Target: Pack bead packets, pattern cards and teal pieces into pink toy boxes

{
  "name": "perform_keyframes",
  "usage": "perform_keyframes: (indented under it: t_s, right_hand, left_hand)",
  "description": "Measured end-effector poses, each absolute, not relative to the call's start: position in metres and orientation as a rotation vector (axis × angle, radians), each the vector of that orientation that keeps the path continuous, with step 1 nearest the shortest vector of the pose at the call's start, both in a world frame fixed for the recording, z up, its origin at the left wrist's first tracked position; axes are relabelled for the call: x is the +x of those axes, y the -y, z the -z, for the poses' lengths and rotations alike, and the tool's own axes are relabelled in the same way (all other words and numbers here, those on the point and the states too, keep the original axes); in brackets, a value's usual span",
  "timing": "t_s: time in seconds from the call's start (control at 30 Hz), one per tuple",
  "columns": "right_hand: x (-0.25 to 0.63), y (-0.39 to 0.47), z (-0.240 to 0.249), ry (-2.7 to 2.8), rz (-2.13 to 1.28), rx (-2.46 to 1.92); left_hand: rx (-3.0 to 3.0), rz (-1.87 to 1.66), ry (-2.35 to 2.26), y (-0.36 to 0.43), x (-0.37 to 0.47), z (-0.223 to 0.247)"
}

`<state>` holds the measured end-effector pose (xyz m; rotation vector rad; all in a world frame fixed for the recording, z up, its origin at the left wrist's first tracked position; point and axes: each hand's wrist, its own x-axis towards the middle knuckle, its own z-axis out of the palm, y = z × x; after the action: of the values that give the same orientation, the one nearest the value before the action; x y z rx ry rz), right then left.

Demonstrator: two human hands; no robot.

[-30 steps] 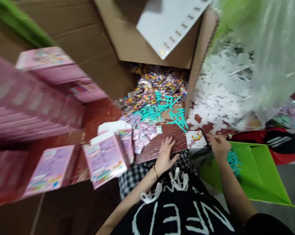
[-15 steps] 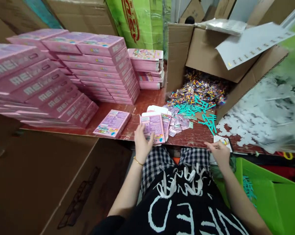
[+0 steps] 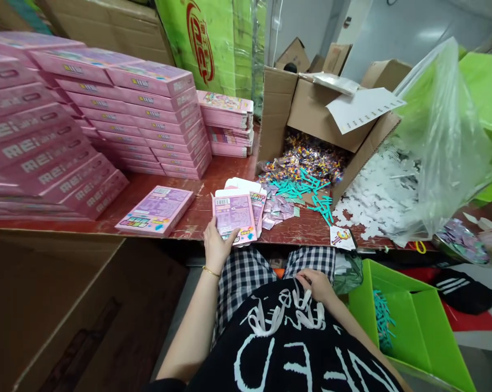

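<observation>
My left hand [image 3: 219,246] grips the lower left corner of a flat pink box [image 3: 234,215], its thumb on top. The box lies on more flat boxes at the table's front edge. My right hand [image 3: 316,284] is held low by my shirt, fingers curled; what it holds, if anything, is too small to make out. Small purple packets [image 3: 280,209] lie right of the boxes, with teal sticks [image 3: 322,208] beyond. A small picture card [image 3: 342,238] lies at the front edge. A thicker pink box [image 3: 156,209] lies on the left.
Stacks of pink boxes [image 3: 156,117] fill the left, with flat boxes [image 3: 229,120] beside them. An open cardboard box [image 3: 276,120] spills colourful packets. White pieces [image 3: 374,201] and a plastic bag [image 3: 450,141] are on the right. A green bin [image 3: 427,326] stands below.
My right hand has moved left and down, away from the picture card to my shirt. My left hand has stayed at the flat box. The view has turned to the right.
</observation>
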<state>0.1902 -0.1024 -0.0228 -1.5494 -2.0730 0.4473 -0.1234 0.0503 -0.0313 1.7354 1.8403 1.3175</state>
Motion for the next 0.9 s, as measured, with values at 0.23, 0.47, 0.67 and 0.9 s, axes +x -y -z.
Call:
perform_keyframes:
  t_s: [0.23, 0.47, 0.67, 0.9]
  right_hand:
    - [0.193, 0.098, 0.031, 2.102, -0.45, -1.48]
    - [0.141, -0.023, -0.019, 2.052, -0.456, -1.144]
    - [0.017, -0.186, -0.087, 2.214, -0.593, -1.169]
    - [0.04, -0.081, -0.105, 2.209, -0.406, -0.661]
  left_hand:
    - [1.692, -1.37, -1.848, -0.049, -0.122, 0.04]
    - [1.726, -1.363, -1.866, -0.044, -0.125, 0.04]
    - [1.738, -1.283, -1.887, -0.039, -0.127, 0.028]
    - [1.67, -1.616, -1.637, -0.005, -0.13, -0.038]
